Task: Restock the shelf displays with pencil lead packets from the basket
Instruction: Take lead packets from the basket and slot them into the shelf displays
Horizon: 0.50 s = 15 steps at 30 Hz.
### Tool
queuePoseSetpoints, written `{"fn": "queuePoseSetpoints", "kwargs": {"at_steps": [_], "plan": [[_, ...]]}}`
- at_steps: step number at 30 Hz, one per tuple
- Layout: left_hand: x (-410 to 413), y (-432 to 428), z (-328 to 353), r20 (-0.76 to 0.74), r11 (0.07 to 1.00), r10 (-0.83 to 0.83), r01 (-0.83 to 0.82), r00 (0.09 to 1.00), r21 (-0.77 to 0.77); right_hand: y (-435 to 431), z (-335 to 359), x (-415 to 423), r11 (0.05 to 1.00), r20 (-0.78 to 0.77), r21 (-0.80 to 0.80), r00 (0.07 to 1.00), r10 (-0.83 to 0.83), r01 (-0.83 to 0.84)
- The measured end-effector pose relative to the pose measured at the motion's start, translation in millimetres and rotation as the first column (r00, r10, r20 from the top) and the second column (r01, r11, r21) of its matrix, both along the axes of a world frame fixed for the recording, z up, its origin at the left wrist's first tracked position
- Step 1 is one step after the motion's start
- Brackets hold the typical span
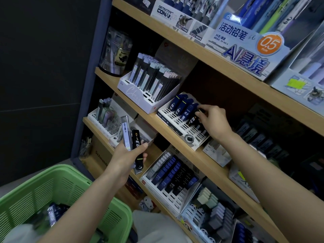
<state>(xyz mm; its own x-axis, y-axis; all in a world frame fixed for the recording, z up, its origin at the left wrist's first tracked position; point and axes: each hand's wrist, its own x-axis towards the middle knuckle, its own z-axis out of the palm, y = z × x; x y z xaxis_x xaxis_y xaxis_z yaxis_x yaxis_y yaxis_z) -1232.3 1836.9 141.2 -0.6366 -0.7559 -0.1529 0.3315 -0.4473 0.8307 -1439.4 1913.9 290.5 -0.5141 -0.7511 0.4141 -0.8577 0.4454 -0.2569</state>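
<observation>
The wooden shelf unit (175,39) fills the right side, its boards crowded with stationery displays. Bottom left sits the green basket (57,186), with blurred dark packets (54,213) inside. On the middle board stands a white slotted display tray (177,123) holding a row of dark blue lead packets (182,109) at its back. The right hand (214,121) reaches into this tray — its fingers curled, pinching the top of a black lead packet (193,120) that leans just beside the blue ones. The left hand (126,158) hangs between basket and shelf, fingers wrapped round two packets held upright — a clear barcoded packet (126,134) and a black one (136,141).
</observation>
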Motion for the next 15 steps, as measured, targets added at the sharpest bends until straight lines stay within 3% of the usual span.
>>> {"fn": "queuePoseSetpoints", "kwargs": {"at_steps": [4, 15], "plan": [[-0.8, 0.6, -0.2, 0.001, 1.000, -0.008, 0.008, 1.000, -0.007, 0.1, -3.7, 6.2, 0.996, 0.030, -0.071, 0.998, 0.047, -0.045], [-0.4, 1.3, 0.0, 0.002, 1.000, -0.014, 0.014, 1.000, 0.005, -2.8, -1.9, 5.2, 1.000, -0.144, -0.019, 0.990, -0.004, 0.001]]}}
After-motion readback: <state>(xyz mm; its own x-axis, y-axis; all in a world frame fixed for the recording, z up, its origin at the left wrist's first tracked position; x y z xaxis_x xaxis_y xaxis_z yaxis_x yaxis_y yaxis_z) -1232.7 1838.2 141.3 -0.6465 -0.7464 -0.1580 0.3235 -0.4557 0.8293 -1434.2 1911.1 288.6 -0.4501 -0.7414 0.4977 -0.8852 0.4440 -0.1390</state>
